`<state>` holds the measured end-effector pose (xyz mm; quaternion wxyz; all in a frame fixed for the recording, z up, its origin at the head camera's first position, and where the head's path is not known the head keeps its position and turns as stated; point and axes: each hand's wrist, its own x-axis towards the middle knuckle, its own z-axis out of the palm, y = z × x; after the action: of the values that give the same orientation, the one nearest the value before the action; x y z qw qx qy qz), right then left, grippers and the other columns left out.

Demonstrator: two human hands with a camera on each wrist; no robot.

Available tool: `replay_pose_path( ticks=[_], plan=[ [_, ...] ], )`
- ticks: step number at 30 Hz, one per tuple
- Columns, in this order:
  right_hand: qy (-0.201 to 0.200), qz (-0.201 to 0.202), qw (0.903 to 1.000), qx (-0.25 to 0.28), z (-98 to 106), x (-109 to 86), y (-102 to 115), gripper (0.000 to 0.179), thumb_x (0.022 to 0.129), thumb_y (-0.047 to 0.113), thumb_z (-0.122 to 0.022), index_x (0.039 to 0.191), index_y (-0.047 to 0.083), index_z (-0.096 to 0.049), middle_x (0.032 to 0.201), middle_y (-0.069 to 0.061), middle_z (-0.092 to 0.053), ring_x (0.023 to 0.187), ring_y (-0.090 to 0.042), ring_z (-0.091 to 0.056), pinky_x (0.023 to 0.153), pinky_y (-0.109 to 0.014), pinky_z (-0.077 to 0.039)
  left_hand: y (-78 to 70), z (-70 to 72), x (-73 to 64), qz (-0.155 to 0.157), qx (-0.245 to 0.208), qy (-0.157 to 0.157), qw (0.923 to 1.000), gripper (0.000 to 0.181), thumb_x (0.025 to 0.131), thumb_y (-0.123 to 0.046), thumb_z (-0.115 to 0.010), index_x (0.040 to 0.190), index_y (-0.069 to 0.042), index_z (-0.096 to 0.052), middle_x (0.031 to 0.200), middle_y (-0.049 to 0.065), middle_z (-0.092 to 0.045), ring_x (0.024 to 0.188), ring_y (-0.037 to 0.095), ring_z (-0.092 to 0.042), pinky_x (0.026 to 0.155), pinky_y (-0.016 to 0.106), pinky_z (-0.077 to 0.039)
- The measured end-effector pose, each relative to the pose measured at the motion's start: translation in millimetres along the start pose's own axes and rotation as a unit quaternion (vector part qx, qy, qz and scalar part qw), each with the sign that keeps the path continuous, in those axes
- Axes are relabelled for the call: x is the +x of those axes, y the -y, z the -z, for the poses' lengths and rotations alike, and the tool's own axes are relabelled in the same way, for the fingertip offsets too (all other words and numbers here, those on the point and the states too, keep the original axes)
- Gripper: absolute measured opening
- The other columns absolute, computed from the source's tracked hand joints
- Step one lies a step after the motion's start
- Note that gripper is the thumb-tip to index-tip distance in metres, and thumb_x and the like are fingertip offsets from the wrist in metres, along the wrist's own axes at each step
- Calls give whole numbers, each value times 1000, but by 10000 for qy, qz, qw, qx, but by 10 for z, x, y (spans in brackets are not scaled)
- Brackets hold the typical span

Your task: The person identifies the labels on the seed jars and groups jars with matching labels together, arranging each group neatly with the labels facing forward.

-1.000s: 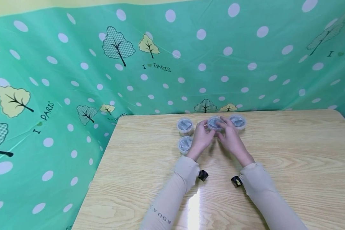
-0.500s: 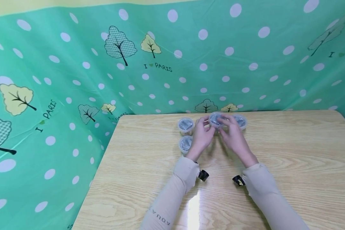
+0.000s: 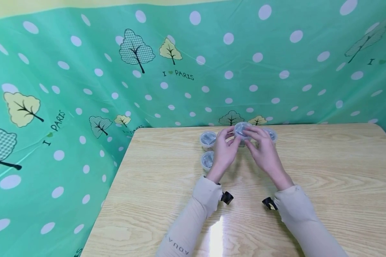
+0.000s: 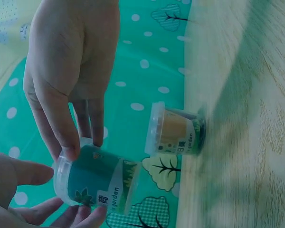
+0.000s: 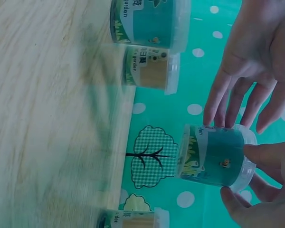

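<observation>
Teal-labelled round plastic cup (image 5: 218, 156) is hanging between my left grip (image 3: 224, 153) and right grip (image 3: 266, 151), above the pale wooden worktop (image 3: 334, 182); I'm holding it with both, its axis standing near-upright, neither lying clearly nearer.

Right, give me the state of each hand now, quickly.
Left hand: holding the lidded tub, fingers and thumb on its side and rim.
Right hand: holding the same tub from the opposite side.
</observation>
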<state>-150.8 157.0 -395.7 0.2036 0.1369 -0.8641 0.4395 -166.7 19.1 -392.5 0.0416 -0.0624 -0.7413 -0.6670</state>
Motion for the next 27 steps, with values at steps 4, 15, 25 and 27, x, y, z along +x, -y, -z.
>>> replay_pose_path(
  ticks=[4, 15, 25, 27],
  plan=[
    [-159, 177, 9997, 41, 25, -12, 37, 29, 86, -7, -70, 116, -6, -69, 129, -21, -63, 127, -40, -50, 111, -58, -37, -29, 34, -23, -86, -147, 69, 9998, 40, 92, -3, -66, 131, 3, -57, 134, 17, -52, 122, 29, -57, 103, 38, -53],
    [-333, 425, 9978, 387, 105, -76, 121, 27, 86, -6, -71, 112, -3, -70, 123, -19, -66, 127, -38, -50, 114, -57, -33, -111, 166, -133, -406, -202, 228, 9987, 45, 90, -7, -71, 132, -2, -58, 132, 13, -55, 119, 26, -58, 98, 33, -56],
    [-310, 604, 9960, 588, 157, -112, 271, 28, 88, -6, -68, 115, -1, -69, 122, -18, -67, 131, -41, -49, 117, -58, -29, -140, 285, -217, -585, -180, 388, 9974, 53, 85, -2, -75, 134, -6, -55, 134, 10, -55, 120, 24, -57, 99, 36, -55],
    [-298, 638, 9956, 624, 165, -113, 298, 27, 88, -6, -68, 115, 0, -69, 122, -17, -67, 131, -41, -49, 116, -57, -30, -144, 310, -234, -650, -197, 451, 9967, 56, 85, -1, -76, 136, -7, -54, 134, 10, -55, 121, 23, -57, 100, 36, -55]
  ],
)
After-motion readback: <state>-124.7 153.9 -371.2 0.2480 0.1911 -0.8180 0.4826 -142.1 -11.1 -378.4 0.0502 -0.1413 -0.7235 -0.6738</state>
